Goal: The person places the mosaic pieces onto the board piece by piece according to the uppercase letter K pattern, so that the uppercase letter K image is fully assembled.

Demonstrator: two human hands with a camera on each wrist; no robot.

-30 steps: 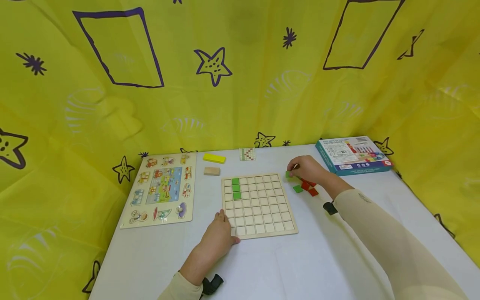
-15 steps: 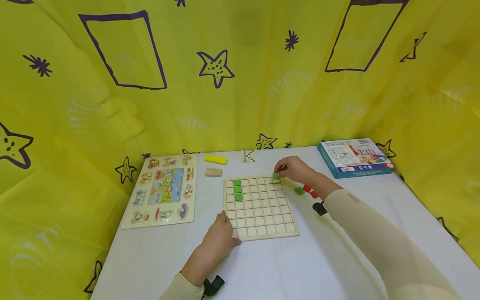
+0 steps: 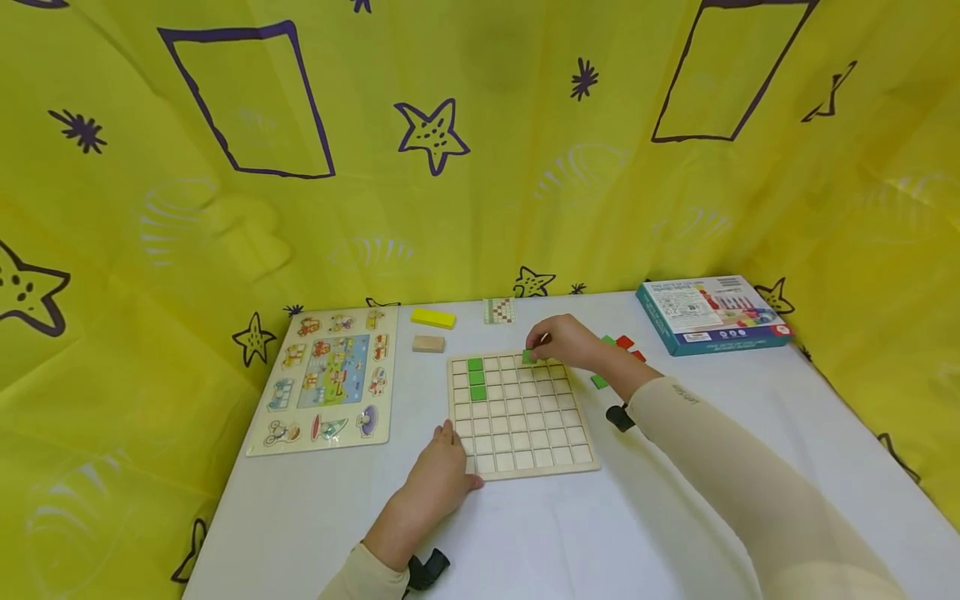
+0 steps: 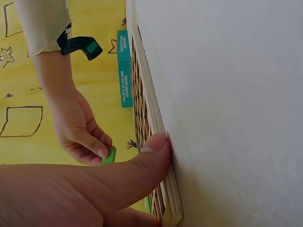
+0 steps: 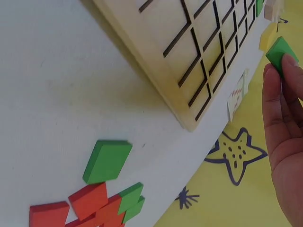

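A square wooden grid board [image 3: 532, 422] lies on the white table, with a short column of green tiles [image 3: 477, 378] set in its upper left cells. My left hand [image 3: 437, 473] holds the board's near left corner; in the left wrist view the thumb [image 4: 154, 146] lies along its edge. Pinched in my right hand [image 3: 568, 342] is a green square tile [image 5: 280, 51], raised over the board's far edge. Loose red tiles [image 5: 90, 198] and green tiles [image 5: 108, 160] lie right of the board, partly hidden by the right forearm in the head view.
Left of the board lies a picture puzzle [image 3: 255, 433]. A yellow block [image 3: 432, 318], a plain wooden block [image 3: 428, 343] and a small patterned card [image 3: 498, 311] sit behind. A teal-edged box [image 3: 712, 315] stands back right, before a yellow curtain [image 3: 495, 208].
My right hand has carried the green tile leftward from beside the loose pile to above the board's far edge. The left hand keeps its place at the corner.
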